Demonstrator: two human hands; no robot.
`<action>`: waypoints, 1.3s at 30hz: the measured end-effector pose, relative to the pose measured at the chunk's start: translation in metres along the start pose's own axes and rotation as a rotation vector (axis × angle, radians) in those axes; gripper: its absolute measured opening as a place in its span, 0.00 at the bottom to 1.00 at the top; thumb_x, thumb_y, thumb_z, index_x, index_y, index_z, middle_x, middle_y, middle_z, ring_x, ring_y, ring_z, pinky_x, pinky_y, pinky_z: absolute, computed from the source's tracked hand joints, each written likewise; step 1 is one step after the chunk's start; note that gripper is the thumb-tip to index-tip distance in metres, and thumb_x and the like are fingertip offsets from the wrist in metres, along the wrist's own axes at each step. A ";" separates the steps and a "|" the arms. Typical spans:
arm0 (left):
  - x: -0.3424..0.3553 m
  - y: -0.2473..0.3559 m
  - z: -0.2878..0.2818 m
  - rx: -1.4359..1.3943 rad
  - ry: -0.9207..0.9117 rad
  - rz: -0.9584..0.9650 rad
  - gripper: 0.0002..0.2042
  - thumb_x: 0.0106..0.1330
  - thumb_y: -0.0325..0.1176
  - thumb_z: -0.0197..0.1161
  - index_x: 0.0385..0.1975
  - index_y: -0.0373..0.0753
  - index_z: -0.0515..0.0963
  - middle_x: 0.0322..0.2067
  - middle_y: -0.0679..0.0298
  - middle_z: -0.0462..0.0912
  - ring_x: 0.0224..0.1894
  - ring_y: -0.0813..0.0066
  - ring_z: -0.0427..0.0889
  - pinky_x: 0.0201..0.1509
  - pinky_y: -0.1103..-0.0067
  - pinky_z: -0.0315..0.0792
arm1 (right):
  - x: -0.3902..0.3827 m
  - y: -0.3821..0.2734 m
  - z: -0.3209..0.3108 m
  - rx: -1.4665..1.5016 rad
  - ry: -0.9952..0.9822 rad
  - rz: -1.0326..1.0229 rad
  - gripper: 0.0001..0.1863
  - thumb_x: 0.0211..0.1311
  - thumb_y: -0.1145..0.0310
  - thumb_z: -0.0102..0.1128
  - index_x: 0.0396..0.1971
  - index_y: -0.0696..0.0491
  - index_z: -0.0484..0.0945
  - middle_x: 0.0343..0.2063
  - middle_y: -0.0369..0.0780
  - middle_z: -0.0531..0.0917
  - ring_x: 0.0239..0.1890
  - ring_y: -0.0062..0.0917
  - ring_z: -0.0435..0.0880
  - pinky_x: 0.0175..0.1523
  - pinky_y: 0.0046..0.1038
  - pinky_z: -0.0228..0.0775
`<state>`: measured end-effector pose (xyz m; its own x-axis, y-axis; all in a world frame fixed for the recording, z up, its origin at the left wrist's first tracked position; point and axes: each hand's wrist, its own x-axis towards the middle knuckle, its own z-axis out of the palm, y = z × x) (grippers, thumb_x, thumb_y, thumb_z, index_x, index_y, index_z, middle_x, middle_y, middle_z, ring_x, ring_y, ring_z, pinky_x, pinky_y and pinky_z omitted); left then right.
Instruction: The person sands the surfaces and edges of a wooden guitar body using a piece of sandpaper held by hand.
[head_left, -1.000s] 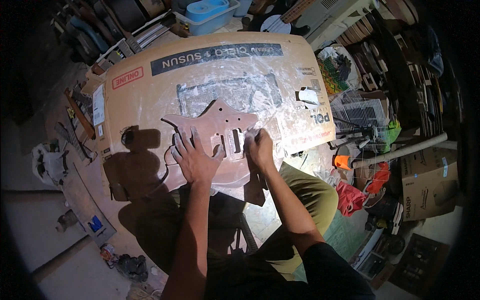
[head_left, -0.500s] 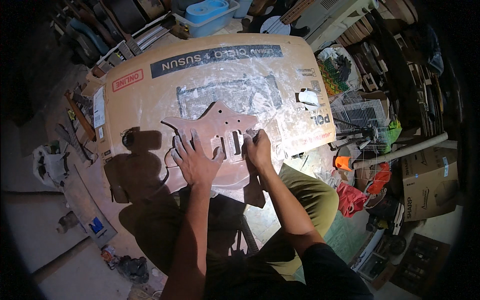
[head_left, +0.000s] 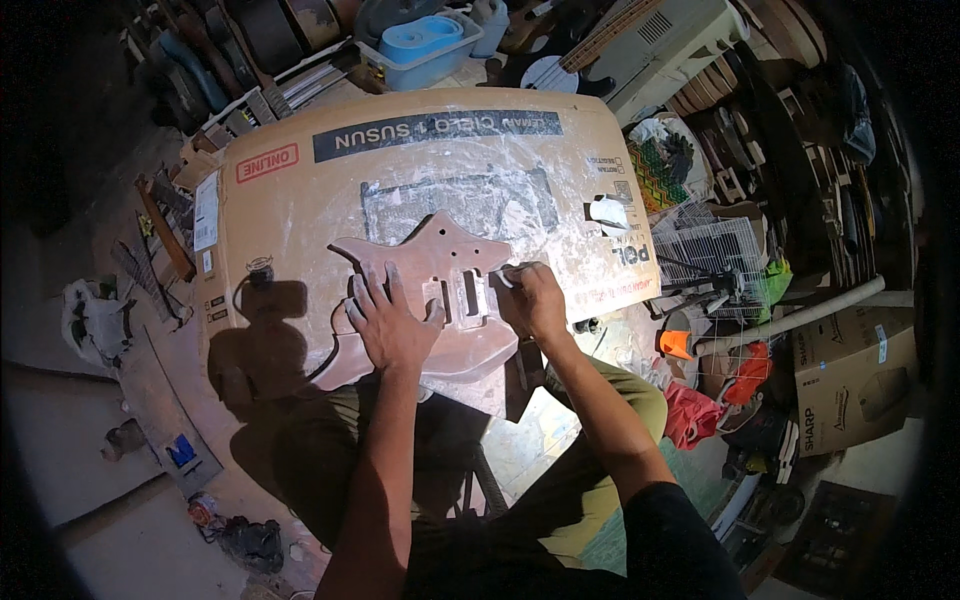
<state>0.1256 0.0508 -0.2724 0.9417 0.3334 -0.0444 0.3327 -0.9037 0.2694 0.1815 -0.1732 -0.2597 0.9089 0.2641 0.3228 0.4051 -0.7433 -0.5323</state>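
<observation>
An unpainted brown electric guitar body with pointed horns, cut-out pickup cavities and a few drilled holes lies flat across the large cardboard sheet. My left hand rests on it with fingers spread, left of the cavities. At the body's right edge, my right hand is closed, pinching a small folded pale-and-dark piece that looks like sandpaper; the fingers hide most of it. White dust covers the cardboard around the body.
A crumpled white piece lies on the cardboard's right side. Beyond the far edge stands a plastic tub with a blue container. To the right are a wire rack, an orange object, a pale pole and a box.
My right hand has shifted slightly right and outward along the guitar body's edge. My left hand stays on the body. The whole view has tilted a little.
</observation>
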 end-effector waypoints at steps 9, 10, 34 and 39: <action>0.000 0.000 -0.002 -0.019 -0.039 -0.009 0.48 0.52 0.61 0.66 0.72 0.43 0.61 0.72 0.49 0.59 0.75 0.49 0.53 0.76 0.51 0.44 | 0.007 0.026 0.016 -0.122 -0.117 -0.403 0.11 0.49 0.75 0.72 0.34 0.53 0.83 0.38 0.40 0.85 0.45 0.38 0.84 0.49 0.35 0.80; -0.001 0.000 -0.003 -0.017 -0.039 -0.010 0.48 0.52 0.61 0.66 0.72 0.43 0.62 0.72 0.49 0.59 0.75 0.49 0.53 0.76 0.51 0.44 | 0.004 0.025 0.017 -0.123 -0.119 -0.392 0.12 0.50 0.75 0.71 0.36 0.53 0.83 0.38 0.41 0.85 0.45 0.38 0.84 0.50 0.35 0.80; 0.001 0.002 -0.003 -0.029 -0.062 -0.019 0.49 0.48 0.59 0.70 0.72 0.42 0.62 0.73 0.49 0.56 0.74 0.49 0.55 0.76 0.51 0.45 | 0.001 0.027 0.010 -0.107 -0.183 -0.368 0.12 0.51 0.76 0.69 0.38 0.55 0.84 0.40 0.43 0.86 0.45 0.39 0.85 0.52 0.36 0.79; 0.001 0.001 0.001 -0.033 -0.017 -0.010 0.49 0.48 0.59 0.70 0.71 0.41 0.63 0.72 0.48 0.57 0.74 0.48 0.56 0.75 0.51 0.46 | 0.011 0.021 0.006 -0.089 -0.160 -0.335 0.12 0.50 0.77 0.69 0.37 0.54 0.84 0.37 0.42 0.86 0.42 0.39 0.85 0.50 0.37 0.80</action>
<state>0.1274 0.0498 -0.2726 0.9392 0.3376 -0.0635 0.3405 -0.8908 0.3007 0.2010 -0.1822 -0.2723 0.7344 0.5887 0.3378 0.6786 -0.6480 -0.3459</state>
